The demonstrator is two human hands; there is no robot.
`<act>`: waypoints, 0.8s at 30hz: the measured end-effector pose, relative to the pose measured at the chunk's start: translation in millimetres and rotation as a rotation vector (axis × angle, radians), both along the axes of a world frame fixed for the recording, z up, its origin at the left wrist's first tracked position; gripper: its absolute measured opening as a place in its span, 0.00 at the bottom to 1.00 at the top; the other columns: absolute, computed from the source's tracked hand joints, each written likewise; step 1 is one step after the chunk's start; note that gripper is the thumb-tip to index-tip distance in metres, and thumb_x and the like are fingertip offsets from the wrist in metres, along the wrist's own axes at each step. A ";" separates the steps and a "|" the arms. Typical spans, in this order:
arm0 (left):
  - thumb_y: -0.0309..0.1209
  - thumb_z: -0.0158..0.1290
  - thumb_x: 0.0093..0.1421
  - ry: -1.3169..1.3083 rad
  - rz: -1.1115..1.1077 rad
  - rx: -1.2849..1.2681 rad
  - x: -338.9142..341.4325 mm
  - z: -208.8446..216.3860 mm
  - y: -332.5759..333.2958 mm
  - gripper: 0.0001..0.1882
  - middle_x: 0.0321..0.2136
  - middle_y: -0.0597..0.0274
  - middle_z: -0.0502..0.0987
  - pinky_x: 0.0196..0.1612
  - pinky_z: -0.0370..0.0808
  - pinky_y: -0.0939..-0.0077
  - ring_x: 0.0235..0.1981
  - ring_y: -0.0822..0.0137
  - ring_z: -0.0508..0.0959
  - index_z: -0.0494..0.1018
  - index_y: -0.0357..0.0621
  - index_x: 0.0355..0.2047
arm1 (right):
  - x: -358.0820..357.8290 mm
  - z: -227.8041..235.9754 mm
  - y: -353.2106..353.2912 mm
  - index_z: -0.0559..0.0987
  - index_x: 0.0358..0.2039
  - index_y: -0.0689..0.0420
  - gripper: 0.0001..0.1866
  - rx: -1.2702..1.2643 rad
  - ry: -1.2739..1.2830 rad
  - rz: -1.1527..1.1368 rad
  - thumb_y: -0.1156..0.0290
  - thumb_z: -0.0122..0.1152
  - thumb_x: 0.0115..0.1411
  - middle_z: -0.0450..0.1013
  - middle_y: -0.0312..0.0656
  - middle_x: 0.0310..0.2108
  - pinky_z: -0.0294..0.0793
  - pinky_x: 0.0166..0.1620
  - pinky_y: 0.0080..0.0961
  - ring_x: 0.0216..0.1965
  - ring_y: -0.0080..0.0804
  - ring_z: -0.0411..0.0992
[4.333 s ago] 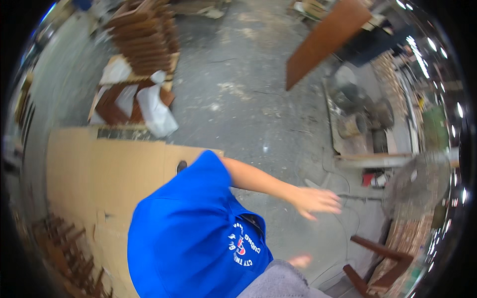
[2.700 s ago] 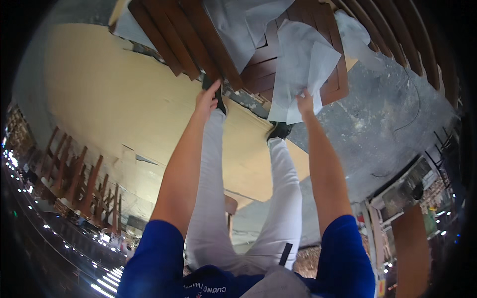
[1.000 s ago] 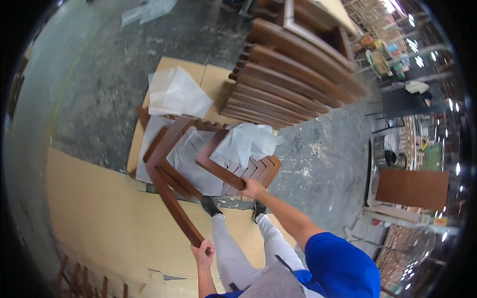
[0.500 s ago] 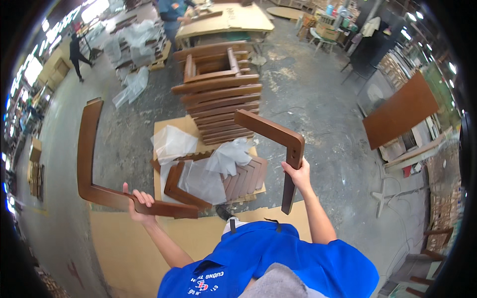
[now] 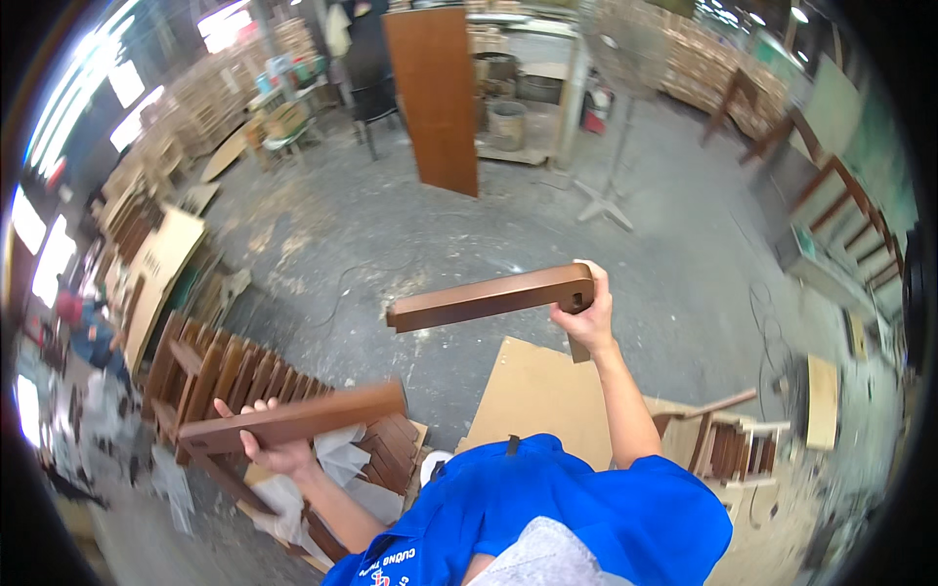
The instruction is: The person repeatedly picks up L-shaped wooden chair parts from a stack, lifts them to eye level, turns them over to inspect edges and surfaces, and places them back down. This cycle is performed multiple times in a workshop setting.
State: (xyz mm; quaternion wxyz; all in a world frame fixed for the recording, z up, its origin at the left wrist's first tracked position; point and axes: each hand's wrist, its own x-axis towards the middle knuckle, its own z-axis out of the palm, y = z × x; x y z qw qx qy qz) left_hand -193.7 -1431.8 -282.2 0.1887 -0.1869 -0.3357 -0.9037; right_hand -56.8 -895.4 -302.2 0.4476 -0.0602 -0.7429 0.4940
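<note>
My right hand (image 5: 583, 320) grips the corner of a brown L-shaped wooden furniture part (image 5: 489, 299), raised above the floor with its long arm pointing left. My left hand (image 5: 274, 451) holds a second brown wooden part (image 5: 298, 418) of the same kind, low at the left, over a stack of similar brown parts (image 5: 230, 376). White wrapping sheets (image 5: 337, 459) lie below that hand. My blue shirt fills the lower middle.
A cardboard sheet (image 5: 532, 391) lies on the concrete floor in front of me. A tall brown panel (image 5: 435, 98) stands at the back. A fan stand (image 5: 606, 200), a small wooden frame (image 5: 728, 439) at right, and wood stacks (image 5: 156, 264) at left surround the floor.
I have turned away from the pile while holding both parts. The stack now lies at my lower left, and the tall brown panel is ahead instead of at the right.
</note>
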 end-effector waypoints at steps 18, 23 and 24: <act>0.39 0.54 0.65 0.664 0.218 -0.256 -235.4 62.6 384.3 0.30 0.54 0.43 0.77 0.62 0.72 0.44 0.55 0.47 0.77 0.70 0.34 0.64 | 141.8 -20.6 207.9 0.64 0.74 0.57 0.43 -0.133 0.378 -1.040 0.82 0.69 0.58 0.71 0.43 0.60 0.70 0.65 0.35 0.61 0.39 0.71; 0.41 0.57 0.67 1.014 -0.091 -0.193 -265.6 127.9 461.9 0.26 0.28 0.54 0.79 0.46 0.77 0.47 0.30 0.57 0.79 0.73 0.35 0.59 | 78.1 -17.1 229.8 0.52 0.78 0.48 0.42 -0.268 0.239 -1.157 0.71 0.65 0.71 0.70 0.38 0.47 0.77 0.50 0.31 0.43 0.28 0.71; 0.41 0.58 0.67 1.041 -0.148 -0.204 -271.7 138.4 483.5 0.26 0.28 0.55 0.78 0.45 0.77 0.49 0.30 0.58 0.78 0.73 0.34 0.58 | 65.0 -16.2 234.3 0.53 0.77 0.47 0.40 -0.286 0.194 -1.184 0.70 0.64 0.73 0.69 0.38 0.45 0.77 0.47 0.30 0.41 0.27 0.70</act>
